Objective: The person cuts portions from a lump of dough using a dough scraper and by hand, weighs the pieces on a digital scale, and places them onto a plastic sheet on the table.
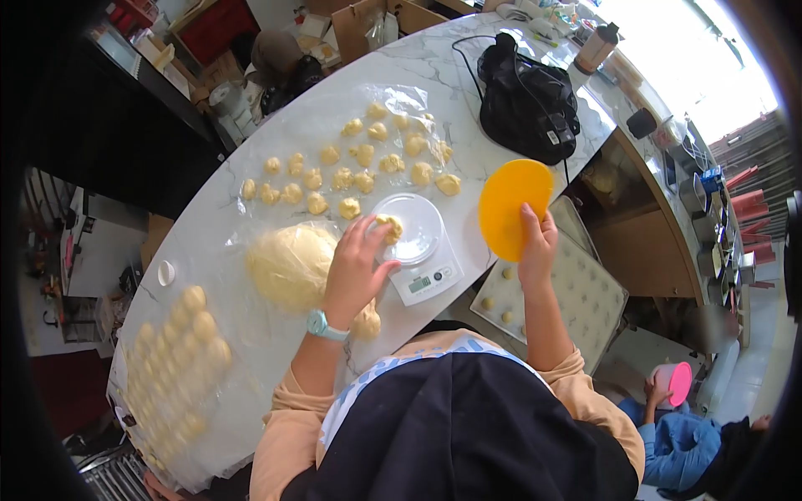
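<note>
Between the fingers of my left hand (pixel 361 269) is a small piece of dough (pixel 389 227), at the left edge of the clear bowl (pixel 418 234) on the white kitchen scale (pixel 430 280). My right hand (pixel 536 246) grips a flat yellow scraper (pixel 508 209), held up to the right of the scale. Left of my left hand lies a large dough mass (pixel 292 265) under clear plastic. Several rough dough pieces (pixel 342 178) are spread on a plastic sheet beyond it. The digits on the scale display are too small to read.
Smooth dough balls (pixel 180 351) sit under plastic at the lower left, near a small white cup (pixel 166 273). A black bag (pixel 530 100) lies at the far edge. A tray (pixel 576 292) stands low on the right. Another person (pixel 685 442) holds a pink container (pixel 671 384).
</note>
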The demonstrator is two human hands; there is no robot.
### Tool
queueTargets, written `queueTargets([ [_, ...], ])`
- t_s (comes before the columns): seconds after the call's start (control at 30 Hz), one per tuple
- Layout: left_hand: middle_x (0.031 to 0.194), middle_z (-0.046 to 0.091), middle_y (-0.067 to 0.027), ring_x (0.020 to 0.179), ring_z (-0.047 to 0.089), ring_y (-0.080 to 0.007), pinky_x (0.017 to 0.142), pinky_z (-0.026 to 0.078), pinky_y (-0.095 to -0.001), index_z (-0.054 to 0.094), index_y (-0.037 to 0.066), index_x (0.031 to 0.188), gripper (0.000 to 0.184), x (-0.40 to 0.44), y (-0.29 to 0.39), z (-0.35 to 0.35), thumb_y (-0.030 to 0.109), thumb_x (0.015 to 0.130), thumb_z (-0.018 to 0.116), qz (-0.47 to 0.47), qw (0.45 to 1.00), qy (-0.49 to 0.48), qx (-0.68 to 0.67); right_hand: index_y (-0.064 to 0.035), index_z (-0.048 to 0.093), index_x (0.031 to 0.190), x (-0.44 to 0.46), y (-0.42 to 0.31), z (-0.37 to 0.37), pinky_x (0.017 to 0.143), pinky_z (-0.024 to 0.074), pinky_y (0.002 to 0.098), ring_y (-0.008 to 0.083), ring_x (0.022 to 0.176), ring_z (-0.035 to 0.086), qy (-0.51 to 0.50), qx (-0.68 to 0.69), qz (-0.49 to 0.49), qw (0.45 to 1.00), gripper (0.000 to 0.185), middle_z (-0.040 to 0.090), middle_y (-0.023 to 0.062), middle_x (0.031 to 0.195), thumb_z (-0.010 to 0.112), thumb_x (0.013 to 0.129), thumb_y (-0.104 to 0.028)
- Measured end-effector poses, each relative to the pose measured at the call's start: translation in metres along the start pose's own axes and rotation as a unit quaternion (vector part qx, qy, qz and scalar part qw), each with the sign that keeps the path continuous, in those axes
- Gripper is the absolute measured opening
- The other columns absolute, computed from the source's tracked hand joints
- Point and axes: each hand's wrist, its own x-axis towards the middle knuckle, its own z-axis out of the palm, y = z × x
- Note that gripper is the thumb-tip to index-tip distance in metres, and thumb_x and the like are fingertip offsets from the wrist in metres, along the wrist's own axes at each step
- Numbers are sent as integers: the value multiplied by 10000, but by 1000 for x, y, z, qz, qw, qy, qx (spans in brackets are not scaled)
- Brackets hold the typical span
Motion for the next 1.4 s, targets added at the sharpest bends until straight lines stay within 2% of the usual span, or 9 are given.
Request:
queueTargets([
  [0.17,1069,653,-126,966,631,-294,816,513,-361,672,36,981,207,22,-43,27,2,785,619,24,983,-139,-121,19,591,1070,58,6,27,760,501,257,145,830,635,-91,33,116,989,284,646,72,964,616,890,-200],
  [0.4,1191,604,-146,1021,623,-292,800,527,-326,647,50,1088,359,78,-48,-4,-103,785,530,-9,990,-3,-142,49,605,1051,166,40,102,712,525,292,175,788,652,-179,-125,244,945,322,660,101,902,638,863,-210],
  [0.63,1206,585,-129,1002,631,-216,778,515,-262,588,-21,1137,264,157,-87,-39,-77,895,497,0,957,250,-149,2,614,1007,137,48,154,719,509,314,185,862,640,-510,-295,16,808,271,645,116,962,626,885,-239],
  [0.73,1154,584,-93,959,628,-185,786,513,-258,572,-29,1102,211,190,-91,-41,-61,902,514,-22,929,231,-289,10,600,935,78,43,165,780,471,392,299,844,594,-722,-241,-146,632,198,604,148,849,619,861,-173],
  [0.9,1061,591,-149,894,638,-296,774,520,-321,652,18,917,109,212,-171,5,1,818,611,-111,992,-62,5,25,564,852,59,43,163,798,450,397,346,835,566,-747,-229,-174,600,160,588,150,849,613,833,-126],
  [0.97,1085,586,-170,952,616,-334,824,509,-362,669,35,891,106,204,-215,27,41,789,642,-191,948,-219,133,17,554,805,66,39,159,750,454,411,351,811,568,-712,-243,-162,638,148,572,159,812,605,816,-121],
  [1.2,1140,583,-128,1104,537,-289,956,411,-378,664,50,944,117,181,-138,-50,80,833,640,-8,980,189,68,-12,589,1034,103,25,133,748,503,334,207,895,632,-489,-98,9,867,234,632,80,950,610,877,-183],
  [1.3,1057,608,-102,998,569,-237,880,441,-334,646,11,927,102,143,-108,-89,88,864,622,-21,962,271,-10,-15,577,1154,121,16,131,822,506,290,135,967,617,-403,110,307,855,331,635,57,1043,636,864,-165],
  [1.4,957,632,-84,894,586,-195,823,452,-300,638,-5,924,103,90,-95,-91,82,875,611,-86,947,301,-70,-6,561,1197,124,16,149,844,501,274,140,942,628,-451,48,363,814,398,636,83,1059,664,839,-147],
])
